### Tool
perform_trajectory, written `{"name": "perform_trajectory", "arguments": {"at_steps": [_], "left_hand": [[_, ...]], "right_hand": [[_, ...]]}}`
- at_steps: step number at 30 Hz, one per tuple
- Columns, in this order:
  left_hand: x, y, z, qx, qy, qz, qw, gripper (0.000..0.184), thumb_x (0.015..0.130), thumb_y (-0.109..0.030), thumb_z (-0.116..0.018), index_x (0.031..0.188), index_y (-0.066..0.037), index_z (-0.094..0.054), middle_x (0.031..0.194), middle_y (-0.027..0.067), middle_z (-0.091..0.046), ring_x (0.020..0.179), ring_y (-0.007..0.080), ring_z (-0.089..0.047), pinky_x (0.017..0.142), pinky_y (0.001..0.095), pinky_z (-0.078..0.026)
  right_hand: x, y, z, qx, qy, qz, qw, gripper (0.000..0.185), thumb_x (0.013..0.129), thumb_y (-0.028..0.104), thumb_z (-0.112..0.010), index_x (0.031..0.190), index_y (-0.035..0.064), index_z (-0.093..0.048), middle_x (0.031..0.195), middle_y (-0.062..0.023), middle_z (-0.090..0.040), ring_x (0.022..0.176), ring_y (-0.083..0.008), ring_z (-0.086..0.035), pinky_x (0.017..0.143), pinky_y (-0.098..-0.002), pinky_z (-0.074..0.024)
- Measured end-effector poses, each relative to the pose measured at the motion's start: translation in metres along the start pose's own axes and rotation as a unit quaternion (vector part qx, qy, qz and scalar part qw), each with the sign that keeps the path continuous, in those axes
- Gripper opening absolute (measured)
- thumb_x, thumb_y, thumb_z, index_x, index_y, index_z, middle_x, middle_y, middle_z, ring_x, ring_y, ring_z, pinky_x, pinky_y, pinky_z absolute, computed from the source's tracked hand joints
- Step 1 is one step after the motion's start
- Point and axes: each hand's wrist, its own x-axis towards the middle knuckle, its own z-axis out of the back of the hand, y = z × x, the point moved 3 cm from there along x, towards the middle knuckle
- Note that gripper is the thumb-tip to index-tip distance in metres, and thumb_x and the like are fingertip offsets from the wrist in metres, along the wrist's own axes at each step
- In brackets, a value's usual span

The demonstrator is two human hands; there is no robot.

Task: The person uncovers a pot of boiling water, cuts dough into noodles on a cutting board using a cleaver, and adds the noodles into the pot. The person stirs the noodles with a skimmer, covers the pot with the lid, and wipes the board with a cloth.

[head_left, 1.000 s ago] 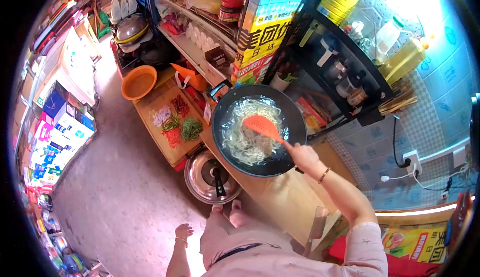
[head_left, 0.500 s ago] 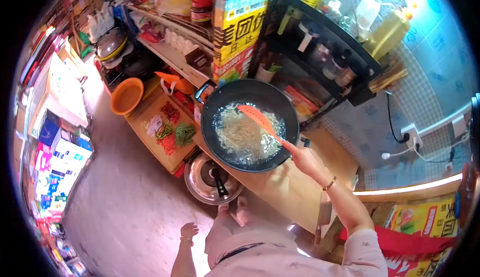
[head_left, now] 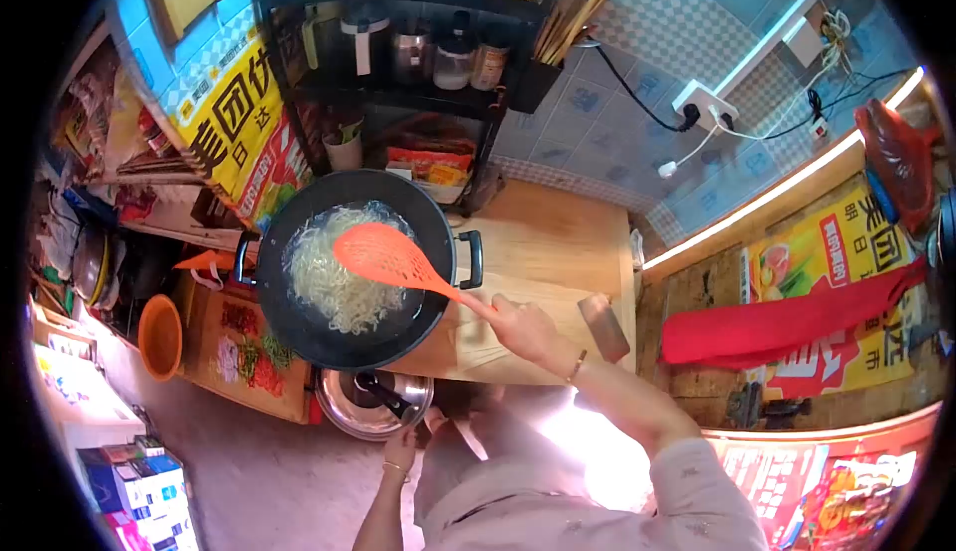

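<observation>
My right hand [head_left: 525,332] is closed round the handle of an orange slotted spoon [head_left: 388,255]. The spoon's broad head hangs over a black two-handled wok [head_left: 423,337], where pale noodles [head_left: 344,297] lie in bubbling water. Low beside my legs is my left hand [head_left: 400,448], holding nothing that I can see, its fingers loosely extended. Just above that hand sits a round metal lid [head_left: 344,407] with a black handle; whether the fingertips touch its rim I cannot tell.
Left of the wok, a cutting board [head_left: 289,397] carries shredded vegetables, with an orange bowl [head_left: 160,337] alongside. A cleaver [head_left: 603,327] lies at the right on the wooden counter [head_left: 538,242]. A black rack [head_left: 398,98] with jars stands behind; red cloth [head_left: 767,330] lies farther right.
My view has swung to the right. The slotted spoon has risen from the noodles to above the wok, with its head turned broad side up. My left hand is nearer the lid.
</observation>
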Motion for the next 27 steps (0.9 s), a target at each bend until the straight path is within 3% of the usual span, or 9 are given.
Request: {"name": "perform_trajectory", "arguments": {"at_steps": [5, 7, 11, 15, 17, 20, 22, 24, 27], "left_hand": [[0.044, -0.096, -0.031, -0.051, 0.002, -0.113, 0.992, 0.035, 0.087, -0.017, -0.058, 0.119, -0.002, -0.055, 0.113, 0.0215, -0.059, 0.103, 0.0335, -0.059, 0.087, 0.04, -0.047], [0.065, -0.136, -0.043, 0.015, -0.023, -0.214, 0.976, 0.057, 0.081, -0.018, -0.066, 0.131, -0.002, -0.044, 0.129, 0.0224, -0.048, 0.117, 0.0369, -0.048, 0.098, 0.0425, -0.04], [0.113, -0.191, -0.063, 0.182, 0.02, -0.238, 0.954, 0.097, 0.066, -0.026, -0.081, 0.142, -0.002, -0.027, 0.144, 0.022, -0.027, 0.135, 0.0408, -0.024, 0.111, 0.0443, -0.026], [0.164, -0.178, -0.094, 0.095, 0.101, -0.191, 0.972, 0.103, 0.062, -0.034, -0.083, 0.143, -0.006, -0.026, 0.148, 0.0221, -0.017, 0.138, 0.0398, -0.017, 0.113, 0.0465, -0.019], [0.181, -0.17, -0.104, 0.195, 0.082, -0.341, 0.916, 0.111, 0.058, -0.051, -0.082, 0.143, -0.003, -0.028, 0.151, 0.0225, -0.005, 0.139, 0.042, -0.011, 0.114, 0.0498, -0.012], [0.188, -0.166, -0.113, 0.256, 0.116, -0.341, 0.897, 0.108, 0.059, -0.057, -0.078, 0.142, -0.006, -0.03, 0.15, 0.0227, -0.011, 0.14, 0.0413, -0.01, 0.114, 0.0487, -0.013], [0.185, -0.161, -0.118, 0.249, 0.156, -0.32, 0.901, 0.104, 0.062, -0.058, -0.076, 0.141, -0.007, -0.033, 0.148, 0.0229, -0.019, 0.138, 0.0401, -0.016, 0.113, 0.0507, -0.014], [0.177, -0.181, -0.119, 0.318, 0.115, -0.342, 0.877, 0.099, 0.063, -0.058, -0.074, 0.138, -0.005, -0.036, 0.143, 0.0219, -0.03, 0.135, 0.0386, -0.025, 0.111, 0.0529, -0.016], [0.168, -0.2, -0.145, 0.308, 0.1, -0.324, 0.889, 0.093, 0.066, -0.057, -0.072, 0.136, -0.005, -0.038, 0.14, 0.0205, -0.034, 0.133, 0.0361, -0.029, 0.111, 0.0543, -0.015]], "right_hand": [[-0.024, -0.04, -0.029, 0.3, -0.176, 0.05, 0.936, 0.049, 0.092, 0.012, -0.049, 0.139, 0.0207, -0.038, 0.09, -0.0139, -0.061, 0.068, -0.0285, -0.062, 0.06, -0.0373, -0.051], [-0.057, -0.099, -0.064, 0.46, -0.127, -0.196, 0.857, 0.038, 0.095, 0.017, -0.046, 0.133, 0.0115, -0.044, 0.087, -0.0125, -0.061, 0.067, -0.0225, -0.061, 0.062, -0.0343, -0.0493], [-0.097, -0.233, -0.128, 0.492, -0.146, -0.335, 0.79, 0.027, 0.097, 0.019, -0.044, 0.115, 0.0022, -0.054, 0.078, -0.0048, -0.058, 0.075, -0.0147, -0.057, 0.068, -0.03, -0.0467], [-0.089, -0.35, -0.186, 0.471, -0.132, -0.323, 0.81, 0.019, 0.096, 0.017, -0.049, 0.107, 0.0033, -0.057, 0.087, -0.0006, -0.056, 0.082, -0.0104, -0.051, 0.071, -0.0261, -0.0442], [-0.066, -0.393, -0.205, 0.53, -0.002, -0.371, 0.762, 0.023, 0.097, 0.02, -0.047, 0.111, 0.0042, -0.058, 0.091, -0.001, -0.057, 0.086, -0.0111, -0.051, 0.077, -0.0244, -0.0423], [-0.041, -0.451, -0.246, 0.45, 0.059, -0.328, 0.828, 0.027, 0.098, 0.022, -0.046, 0.113, 0.0027, -0.056, 0.094, -0.0037, -0.056, 0.089, -0.0128, -0.051, 0.08, -0.0251, -0.0421], [-0.032, -0.438, -0.204, 0.246, -0.2, -0.243, 0.917, 0.033, 0.093, 0.025, -0.055, 0.113, -0.0023, -0.054, 0.099, -0.0158, -0.057, 0.091, -0.0262, -0.055, 0.081, -0.0341, -0.0439], [-0.068, -0.4, -0.183, 0.344, -0.213, -0.283, 0.87, 0.036, 0.089, 0.021, -0.06, 0.115, -0.002, -0.052, 0.103, -0.0197, -0.057, 0.098, -0.0339, -0.053, 0.083, -0.0407, -0.043], [-0.17, -0.324, -0.185, 0.204, -0.124, -0.32, 0.917, 0.049, 0.079, 0.02, -0.07, 0.118, -0.0006, -0.05, 0.102, -0.0206, -0.054, 0.097, -0.0378, -0.051, 0.081, -0.0474, -0.0417]]}}
